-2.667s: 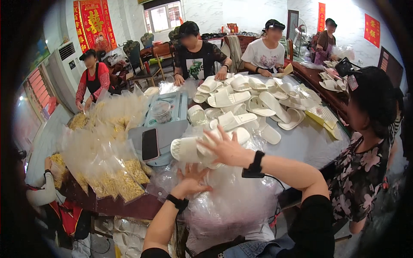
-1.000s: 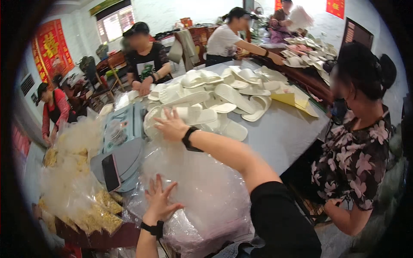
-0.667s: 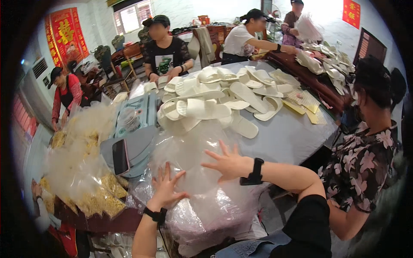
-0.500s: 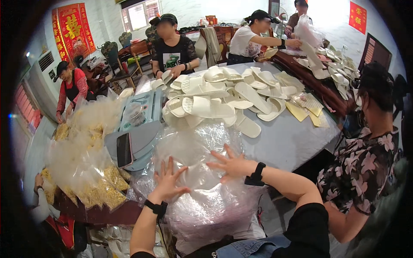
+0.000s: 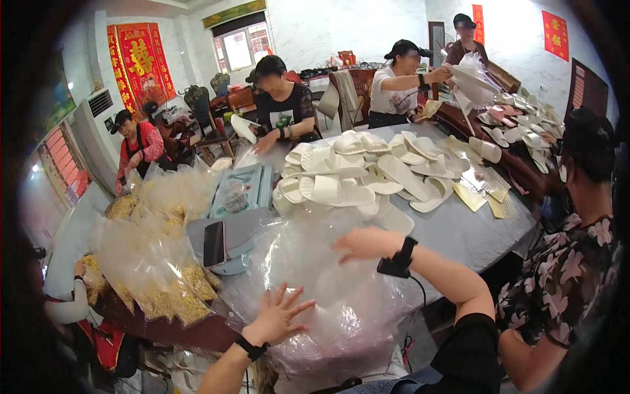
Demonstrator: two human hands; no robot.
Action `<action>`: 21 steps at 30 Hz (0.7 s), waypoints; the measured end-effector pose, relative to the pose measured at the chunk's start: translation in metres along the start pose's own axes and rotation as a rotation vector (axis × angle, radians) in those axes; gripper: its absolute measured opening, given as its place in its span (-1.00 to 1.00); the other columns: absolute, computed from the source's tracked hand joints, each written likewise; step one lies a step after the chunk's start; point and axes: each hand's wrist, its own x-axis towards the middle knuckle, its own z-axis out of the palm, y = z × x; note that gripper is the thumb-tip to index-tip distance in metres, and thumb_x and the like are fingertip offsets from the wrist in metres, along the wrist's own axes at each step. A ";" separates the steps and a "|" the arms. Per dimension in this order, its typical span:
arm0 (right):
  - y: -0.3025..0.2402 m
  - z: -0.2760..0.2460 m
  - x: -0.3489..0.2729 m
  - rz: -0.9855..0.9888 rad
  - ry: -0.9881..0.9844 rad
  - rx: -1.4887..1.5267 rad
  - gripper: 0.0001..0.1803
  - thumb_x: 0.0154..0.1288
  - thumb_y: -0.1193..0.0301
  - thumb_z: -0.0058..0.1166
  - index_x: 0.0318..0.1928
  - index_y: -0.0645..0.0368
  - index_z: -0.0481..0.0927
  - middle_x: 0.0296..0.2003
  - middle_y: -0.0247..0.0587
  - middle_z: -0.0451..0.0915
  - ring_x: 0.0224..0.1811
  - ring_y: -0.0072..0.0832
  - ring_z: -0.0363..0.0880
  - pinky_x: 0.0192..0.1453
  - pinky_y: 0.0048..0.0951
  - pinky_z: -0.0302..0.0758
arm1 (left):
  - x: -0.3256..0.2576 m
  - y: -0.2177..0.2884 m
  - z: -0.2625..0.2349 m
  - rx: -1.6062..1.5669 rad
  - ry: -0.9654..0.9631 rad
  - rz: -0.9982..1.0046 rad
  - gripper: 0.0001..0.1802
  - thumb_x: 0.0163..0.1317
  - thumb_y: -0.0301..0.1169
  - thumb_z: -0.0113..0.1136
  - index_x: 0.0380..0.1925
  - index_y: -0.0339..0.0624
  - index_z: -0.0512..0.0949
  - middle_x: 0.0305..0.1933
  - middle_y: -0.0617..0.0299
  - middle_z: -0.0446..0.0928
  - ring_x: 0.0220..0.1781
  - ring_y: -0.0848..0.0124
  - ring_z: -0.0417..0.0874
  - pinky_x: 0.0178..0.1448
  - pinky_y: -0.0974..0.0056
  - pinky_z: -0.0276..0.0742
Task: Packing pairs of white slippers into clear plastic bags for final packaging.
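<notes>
A big heap of clear plastic bags (image 5: 328,289) lies at the near edge of the grey table (image 5: 459,230). My left hand (image 5: 275,318) rests flat on its lower front, fingers spread, holding nothing. My right hand (image 5: 357,244) lies on top of the heap, fingers loosely bent on the plastic; whether it pinches a bag I cannot tell. Just beyond it is a pile of white slippers (image 5: 357,177) spread across the table's middle.
A dark phone (image 5: 214,243) leans on a grey sealing machine (image 5: 239,226) at left. Clear bags with yellow contents (image 5: 154,276) are stacked at far left. Several people sit around the table; one in a flowered top (image 5: 564,289) is close on my right.
My right hand drew back from the slipper pile onto the top of the bag heap. My left hand stayed on the heap's front, sliding slightly lower. The view swung left.
</notes>
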 end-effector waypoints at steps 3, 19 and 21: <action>0.010 -0.066 0.001 0.063 0.637 -0.100 -0.39 0.36 0.17 0.12 0.40 -0.04 0.44 0.38 -0.14 0.44 0.41 -0.08 0.38 0.29 -0.09 0.49 | 0.003 0.000 0.000 -0.001 -0.015 -0.025 -0.19 0.30 0.38 0.01 0.53 0.56 0.20 0.69 0.19 -0.04 0.70 -0.16 -0.24 0.53 -0.55 -0.20; 0.102 -0.059 0.097 0.237 1.020 -0.349 -0.56 0.24 0.37 0.16 0.15 -0.08 0.62 -0.14 -0.12 0.64 -0.14 -0.16 0.72 -0.03 -0.15 0.61 | 0.009 -0.011 0.033 -0.163 0.087 0.000 -0.11 0.16 0.47 0.10 0.49 0.60 0.26 0.71 0.21 -0.12 0.70 -0.19 -0.36 0.40 -0.70 -0.26; 0.110 -0.065 0.075 0.265 1.292 -0.287 -0.54 0.22 0.45 0.15 0.17 -0.08 0.62 -0.17 -0.13 0.64 -0.20 -0.16 0.73 -0.08 -0.17 0.64 | 0.010 -0.010 0.030 -0.149 0.092 0.013 -0.10 0.14 0.46 0.14 0.48 0.56 0.28 0.71 0.19 -0.13 0.70 -0.19 -0.41 0.38 -0.72 -0.24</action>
